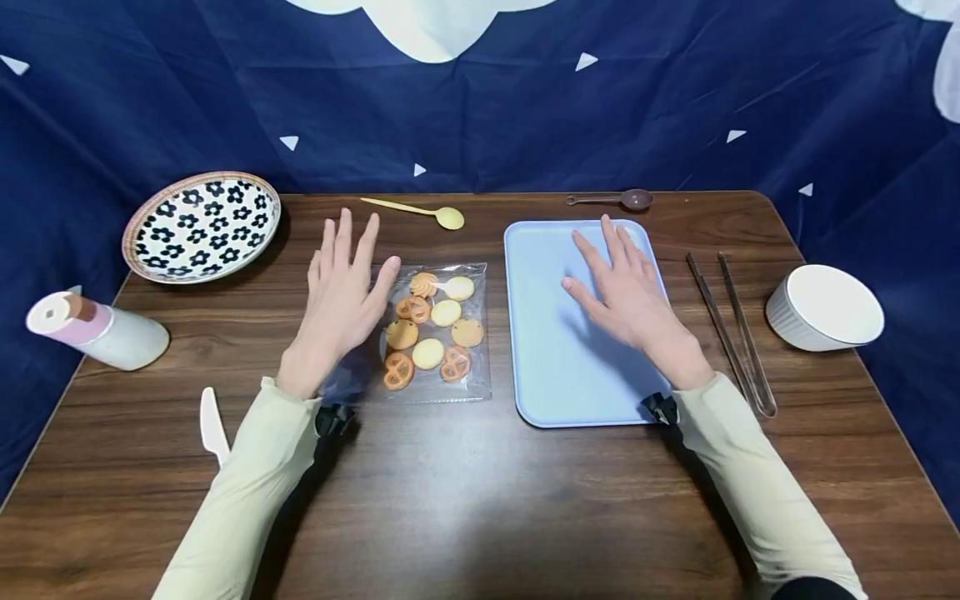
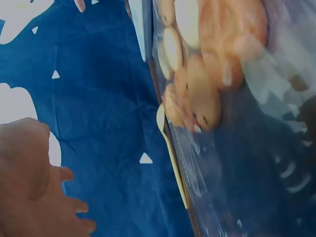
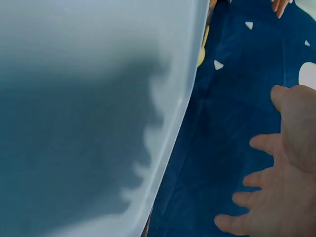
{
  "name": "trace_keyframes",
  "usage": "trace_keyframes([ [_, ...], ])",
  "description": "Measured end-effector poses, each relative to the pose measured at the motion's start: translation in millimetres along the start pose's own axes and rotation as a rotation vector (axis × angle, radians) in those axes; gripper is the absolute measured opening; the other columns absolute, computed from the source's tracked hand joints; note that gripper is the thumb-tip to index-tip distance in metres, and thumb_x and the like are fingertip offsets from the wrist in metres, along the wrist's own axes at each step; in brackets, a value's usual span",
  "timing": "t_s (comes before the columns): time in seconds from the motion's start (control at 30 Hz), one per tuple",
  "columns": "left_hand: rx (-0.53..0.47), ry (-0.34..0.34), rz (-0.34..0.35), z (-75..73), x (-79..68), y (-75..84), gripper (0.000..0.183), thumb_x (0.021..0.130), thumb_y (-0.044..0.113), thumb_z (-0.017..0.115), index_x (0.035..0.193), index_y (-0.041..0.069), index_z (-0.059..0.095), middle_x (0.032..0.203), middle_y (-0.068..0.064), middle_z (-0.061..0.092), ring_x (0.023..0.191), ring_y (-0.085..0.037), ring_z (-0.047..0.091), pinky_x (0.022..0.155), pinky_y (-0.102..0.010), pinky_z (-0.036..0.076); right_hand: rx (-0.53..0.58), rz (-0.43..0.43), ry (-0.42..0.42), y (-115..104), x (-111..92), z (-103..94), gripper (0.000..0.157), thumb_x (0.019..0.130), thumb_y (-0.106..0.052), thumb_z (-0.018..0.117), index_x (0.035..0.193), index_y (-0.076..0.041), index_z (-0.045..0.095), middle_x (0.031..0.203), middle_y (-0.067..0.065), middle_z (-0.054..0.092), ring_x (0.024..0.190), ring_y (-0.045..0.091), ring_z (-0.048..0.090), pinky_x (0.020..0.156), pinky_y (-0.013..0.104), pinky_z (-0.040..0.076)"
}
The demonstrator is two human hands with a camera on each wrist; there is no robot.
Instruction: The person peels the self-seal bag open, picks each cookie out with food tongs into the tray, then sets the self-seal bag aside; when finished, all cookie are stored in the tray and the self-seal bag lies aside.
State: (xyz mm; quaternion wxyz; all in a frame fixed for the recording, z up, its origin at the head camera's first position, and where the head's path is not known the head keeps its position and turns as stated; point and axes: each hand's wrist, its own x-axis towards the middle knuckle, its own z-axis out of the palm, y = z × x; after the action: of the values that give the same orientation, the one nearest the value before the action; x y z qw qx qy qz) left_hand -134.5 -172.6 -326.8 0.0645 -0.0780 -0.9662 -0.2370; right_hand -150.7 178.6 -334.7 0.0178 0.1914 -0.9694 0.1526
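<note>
My left hand (image 1: 337,292) hovers with fingers spread at the left side of a clear bag of cookies (image 1: 438,333), overlapping its edge in the head view. Round cookies and pretzel shapes show through the plastic, and the left wrist view has the cookies (image 2: 197,94) close up. Over the light blue tray (image 1: 555,367) is my right hand (image 1: 630,296), its fingers also spread and holding nothing. In the right wrist view the hand's shadow falls across the tray (image 3: 98,123), with the right hand (image 3: 281,173) apart from its rim.
At the left are a flower-patterned plate (image 1: 202,229), a white and pink bottle (image 1: 105,333) and a white knife (image 1: 213,425). A yellow spoon (image 1: 448,218) and brown measuring spoon (image 1: 636,199) lie at the back. Tongs (image 1: 738,342) and a white ramekin (image 1: 821,308) are at the right.
</note>
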Motion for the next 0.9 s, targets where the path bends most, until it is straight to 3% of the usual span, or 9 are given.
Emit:
trace_keyframes([
  [0.17, -0.045, -0.108, 0.076, 6.4, -4.4, 4.3, 0.063, 0.100, 0.046, 0.030, 0.151, 0.012, 0.015, 0.155, -0.016, -0.002, 0.141, -0.028, -0.010, 0.107, -0.059, 0.000, 0.017, -0.095, -0.006, -12.5, -3.9, 1.6, 0.061, 0.095, -0.046, 0.049, 0.145, -0.014, 0.034, 0.154, 0.020, 0.009, 0.137, 0.042, 0.017, 0.097, 0.065, 0.025],
  [0.43, -0.030, -0.381, 0.221, 23.1, -13.5, 10.4, 0.070, 0.098, 0.043, 0.042, 0.150, 0.005, 0.014, 0.154, -0.020, -0.003, 0.140, -0.031, -0.014, 0.108, -0.058, -0.001, 0.034, -0.247, -0.026, -41.9, -9.2, 12.8, 0.043, 0.093, -0.038, 0.057, 0.126, -0.009, 0.055, 0.141, 0.021, 0.037, 0.125, 0.039, 0.038, 0.094, 0.056, 0.033],
  [0.7, -0.021, -0.601, 0.168, 37.8, -21.8, 17.2, 0.077, 0.097, 0.043, 0.045, 0.151, 0.007, 0.003, 0.154, -0.017, -0.011, 0.138, -0.034, -0.019, 0.107, -0.057, -0.005, 0.063, -0.386, -0.166, -70.8, -18.4, 25.2, 0.041, 0.092, -0.036, 0.059, 0.122, -0.008, 0.059, 0.134, 0.017, 0.045, 0.119, 0.032, 0.044, 0.090, 0.050, 0.040],
  [0.9, 0.015, -0.645, 0.142, 41.9, -22.8, 20.0, 0.077, 0.096, 0.045, 0.046, 0.151, 0.011, 0.004, 0.153, -0.016, -0.016, 0.137, -0.035, -0.020, 0.107, -0.057, -0.007, 0.018, -0.461, -0.237, -93.5, -21.1, 30.3, 0.039, 0.088, -0.035, 0.065, 0.117, -0.009, 0.060, 0.122, 0.011, 0.053, 0.109, 0.026, 0.050, 0.084, 0.044, 0.044],
])
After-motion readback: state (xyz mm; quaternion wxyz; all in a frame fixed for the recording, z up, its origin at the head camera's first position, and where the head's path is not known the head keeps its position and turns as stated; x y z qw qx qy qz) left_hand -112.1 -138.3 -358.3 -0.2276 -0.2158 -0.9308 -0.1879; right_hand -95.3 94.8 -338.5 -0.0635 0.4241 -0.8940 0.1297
